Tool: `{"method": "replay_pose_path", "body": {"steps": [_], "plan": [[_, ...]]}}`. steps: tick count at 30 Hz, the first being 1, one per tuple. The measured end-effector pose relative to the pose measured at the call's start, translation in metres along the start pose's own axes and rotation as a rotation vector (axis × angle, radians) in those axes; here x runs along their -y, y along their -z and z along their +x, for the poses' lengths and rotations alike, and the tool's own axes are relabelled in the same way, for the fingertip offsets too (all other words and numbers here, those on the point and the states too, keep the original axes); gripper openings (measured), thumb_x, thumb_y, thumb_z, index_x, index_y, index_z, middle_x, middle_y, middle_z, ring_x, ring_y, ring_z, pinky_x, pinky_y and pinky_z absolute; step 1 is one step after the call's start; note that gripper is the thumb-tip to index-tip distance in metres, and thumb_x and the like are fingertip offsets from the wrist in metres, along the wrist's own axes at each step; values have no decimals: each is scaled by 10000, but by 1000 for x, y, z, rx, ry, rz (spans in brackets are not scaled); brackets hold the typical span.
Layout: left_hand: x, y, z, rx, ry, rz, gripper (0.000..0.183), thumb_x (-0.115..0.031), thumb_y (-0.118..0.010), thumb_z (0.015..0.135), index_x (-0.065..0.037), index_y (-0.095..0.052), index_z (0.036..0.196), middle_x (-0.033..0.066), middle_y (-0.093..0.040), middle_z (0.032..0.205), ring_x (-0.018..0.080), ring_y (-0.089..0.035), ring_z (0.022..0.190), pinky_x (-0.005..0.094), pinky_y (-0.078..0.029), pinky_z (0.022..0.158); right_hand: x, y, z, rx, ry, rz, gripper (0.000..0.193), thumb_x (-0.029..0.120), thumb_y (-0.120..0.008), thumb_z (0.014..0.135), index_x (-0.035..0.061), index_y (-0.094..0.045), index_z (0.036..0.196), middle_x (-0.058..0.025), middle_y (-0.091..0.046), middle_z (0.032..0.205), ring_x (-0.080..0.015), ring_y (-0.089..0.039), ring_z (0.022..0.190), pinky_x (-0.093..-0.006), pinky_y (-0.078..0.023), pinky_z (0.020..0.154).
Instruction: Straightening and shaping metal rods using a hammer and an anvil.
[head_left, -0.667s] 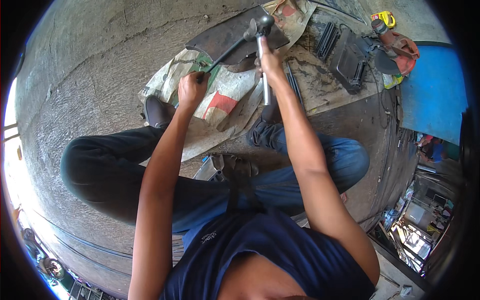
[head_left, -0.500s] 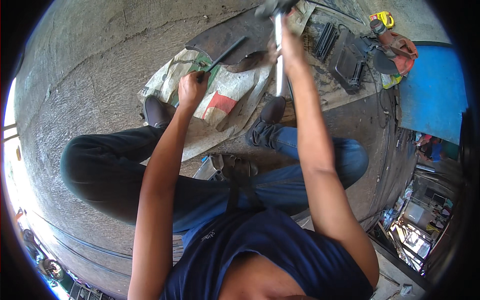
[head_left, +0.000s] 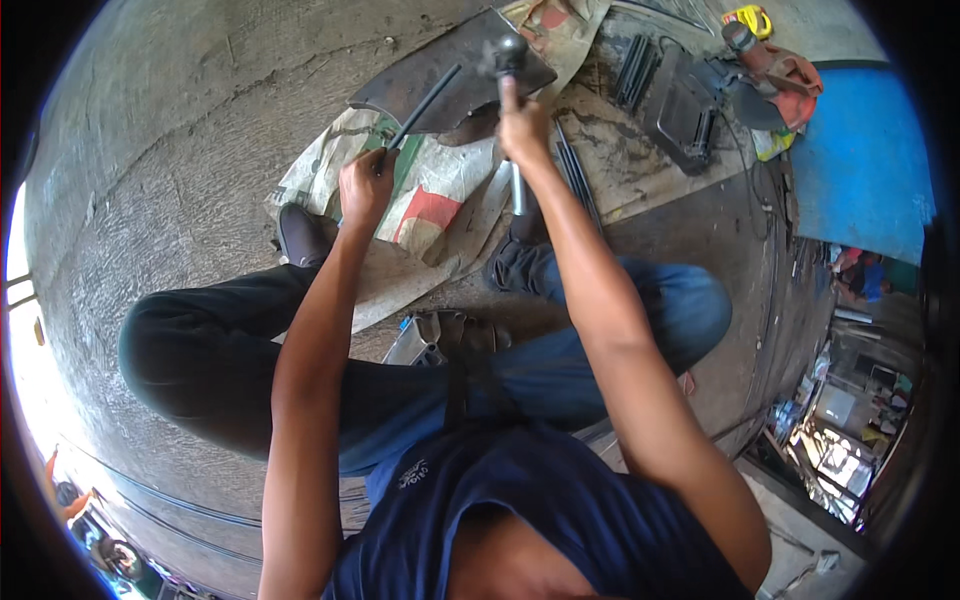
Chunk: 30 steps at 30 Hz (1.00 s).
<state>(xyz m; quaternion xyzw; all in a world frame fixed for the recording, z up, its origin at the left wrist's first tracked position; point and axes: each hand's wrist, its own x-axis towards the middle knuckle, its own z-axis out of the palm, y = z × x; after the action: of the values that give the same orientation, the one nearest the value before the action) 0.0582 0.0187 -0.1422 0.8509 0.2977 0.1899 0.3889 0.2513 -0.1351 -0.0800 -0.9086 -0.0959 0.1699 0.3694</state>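
My left hand (head_left: 366, 188) is wrapped round the near end of a dark metal rod (head_left: 428, 105). The rod slants up to the right, its far end over a dark metal plate (head_left: 425, 92). In my right hand (head_left: 524, 130) is a hammer (head_left: 510, 52) with a silver shaft, gripped partway along with the thumb laid toward the head. The hammer head, a little blurred, appears over the right part of the plate; whether it touches cannot be told. Beneath the plate lies a printed sack (head_left: 405, 205) in white, green and red.
Dark bars (head_left: 637, 72) lie beyond my right hand, near a black metal tool base (head_left: 684, 115). An orange-red power tool (head_left: 785, 85), a yellow tape measure (head_left: 750, 20) and a blue sheet (head_left: 860, 165) are at the far right. My shoes (head_left: 304, 235) flank the sack.
My right hand has brought the hammer down and to the left, from up high to over the plate. My left hand still grips the rod, shifted slightly left in view.
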Motion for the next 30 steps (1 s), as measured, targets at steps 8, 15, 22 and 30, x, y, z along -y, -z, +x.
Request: {"method": "replay_pose_path", "body": {"steps": [8, 15, 22, 30], "plan": [[-6, -9, -1, -66, -5, -16, 288, -273, -681, 848, 13, -711, 829, 217, -668, 763, 376, -669, 720, 424, -514, 683, -3, 44, -14, -32, -249, 519, 522, 517, -425, 1004, 79, -481, 725, -2, -448, 531, -101, -405, 385, -296, -336, 368], [-4, -10, 1, -42, 29, -47, 284, -280, -672, 857, -6, -731, 902, 218, -685, 811, 377, -679, 756, 422, -527, 718, -1, 34, -18, -19, -229, 547, 552, 582, -452, 968, 82, -481, 737, -1, -445, 536, -94, -403, 375, -278, -341, 358], [-2, -10, 0, -25, -12, -53, 279, -273, -697, 847, -8, -734, 926, 213, -691, 829, 360, -688, 763, 409, -532, 718, 3, 13, -13, 4, -126, 404, 543, 557, -464, 973, 70, -522, 742, -12, -472, 531, -107, -433, 378, -275, -354, 356], [-6, -5, 5, 22, 5, -61, 339, -287, -694, 862, 27, -724, 987, 226, -704, 888, 323, -709, 806, 368, -535, 773, 14, -8, 9, -54, 51, 97, 778, 642, -454, 929, -77, -602, 670, -176, -585, 550, -301, -616, 512, -419, -494, 538]]}}
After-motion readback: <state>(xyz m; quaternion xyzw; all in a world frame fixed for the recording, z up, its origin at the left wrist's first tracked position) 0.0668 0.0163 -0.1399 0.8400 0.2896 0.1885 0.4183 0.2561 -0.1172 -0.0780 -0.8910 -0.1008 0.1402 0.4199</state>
